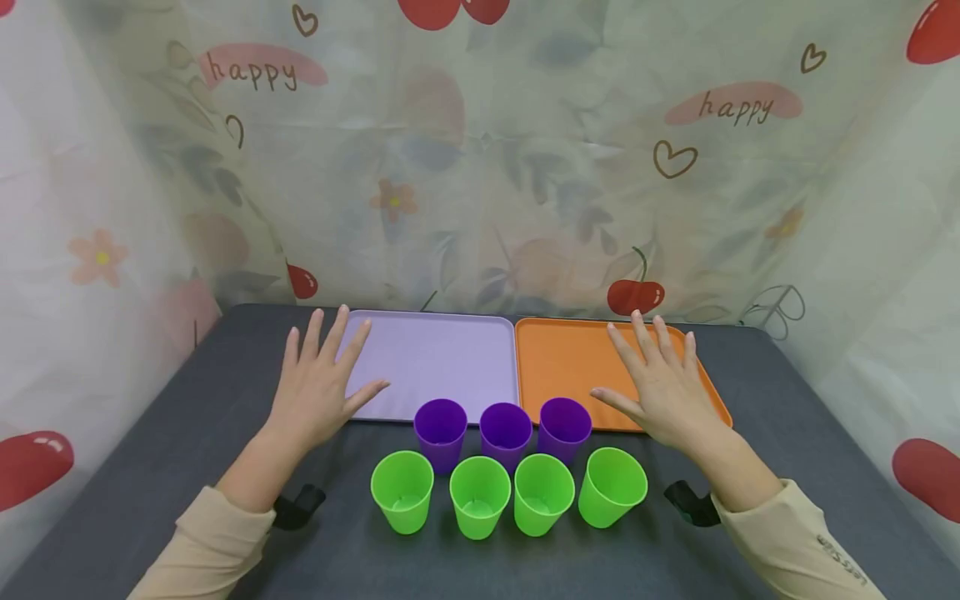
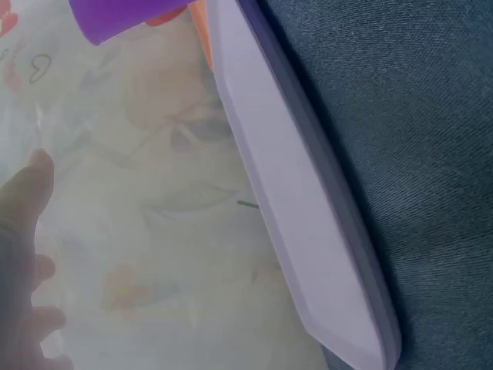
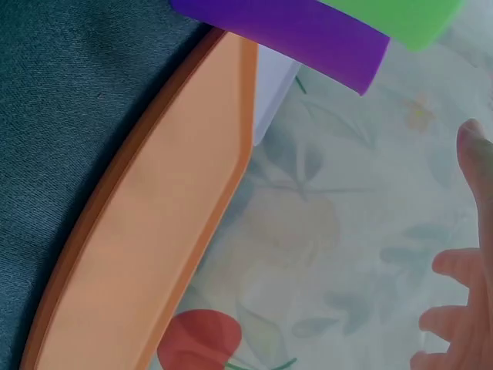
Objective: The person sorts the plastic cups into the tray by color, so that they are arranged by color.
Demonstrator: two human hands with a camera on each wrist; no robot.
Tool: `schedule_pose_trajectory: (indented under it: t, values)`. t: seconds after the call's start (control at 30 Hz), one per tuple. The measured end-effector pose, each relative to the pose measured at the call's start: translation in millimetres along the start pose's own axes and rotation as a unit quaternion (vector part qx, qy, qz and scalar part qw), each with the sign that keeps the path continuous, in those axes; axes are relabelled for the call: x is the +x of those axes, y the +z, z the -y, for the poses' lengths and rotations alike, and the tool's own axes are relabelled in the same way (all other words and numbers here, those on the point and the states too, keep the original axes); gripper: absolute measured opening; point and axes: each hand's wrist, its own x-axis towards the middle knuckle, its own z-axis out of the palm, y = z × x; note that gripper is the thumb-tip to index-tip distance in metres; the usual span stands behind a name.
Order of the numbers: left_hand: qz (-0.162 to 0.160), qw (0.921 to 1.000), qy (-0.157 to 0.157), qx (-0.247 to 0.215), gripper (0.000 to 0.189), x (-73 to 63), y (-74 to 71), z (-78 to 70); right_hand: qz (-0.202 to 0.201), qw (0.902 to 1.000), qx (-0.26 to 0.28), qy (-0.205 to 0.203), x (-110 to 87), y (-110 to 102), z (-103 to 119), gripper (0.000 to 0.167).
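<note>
At the head view's six o'clock, the green cups (image 1: 480, 496) and purple cups (image 1: 506, 433) are showing smooth plastic. The lilac tray (image 1: 435, 362) and orange tray (image 1: 562, 362) are looking like matt plastic. The tabletop (image 2: 416, 116) is showing matt, woven cloth.

Pale cloth (image 1: 487, 167) is hanging behind a dark table (image 1: 337, 558), kinda boxing in both sides, and it's showing cherries (image 1: 635, 297), flowers (image 1: 393, 201), hearts (image 1: 664, 169) and "happy" lettering (image 1: 251, 69).

I view the lilac tray (image 1: 442, 362) and orange tray (image 1: 566, 362) through the head camera, facing forward and down over the table (image 1: 341, 554). My wrist cameras face them from low and close, rolled sideways: left along the lilac tray, right along the orange tray. The trays' junction appears common to both, though only partly visible.
</note>
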Motion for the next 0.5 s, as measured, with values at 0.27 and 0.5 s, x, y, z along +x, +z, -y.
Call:
schedule_pose_trajectory:
  t: [0.27, 0.5]
  values:
    - [-0.03, 0.9993, 0.012, -0.019, 0.075, -1.8, -18.4, 0.5, -0.008, 0.9969, 0.077, -0.016, -8.0, -20, 1, 0.076]
    - [-0.023, 0.996, -0.013, -0.086, 0.065, -8.8, -34.3, 12.8, 0.039, 0.9749, 0.216, -0.04, -28.0, -30, -10, 0.06]
